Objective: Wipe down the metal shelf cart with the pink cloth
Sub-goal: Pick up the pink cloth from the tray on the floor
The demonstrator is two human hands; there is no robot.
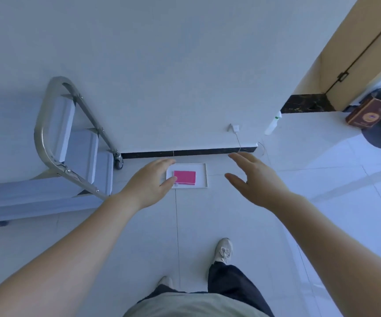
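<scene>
A folded pink cloth (pixel 184 177) lies flat in a white tray (pixel 202 175) on the floor by the wall. The metal shelf cart (pixel 54 161) with a tubular steel handle stands to the left, against the wall. My left hand (pixel 149 181) hovers open over the tray's left edge, hiding part of it, fingers near the cloth. Held out to the right of the tray, my right hand (pixel 255 179) is open with fingers spread and holds nothing.
A white spray bottle (pixel 273 123) leans at the wall corner to the right. A wall plug with a cable (pixel 234 128) sits above the black skirting. A brown box (pixel 367 114) and a dark bag lie far right. My feet stand below on the tiles.
</scene>
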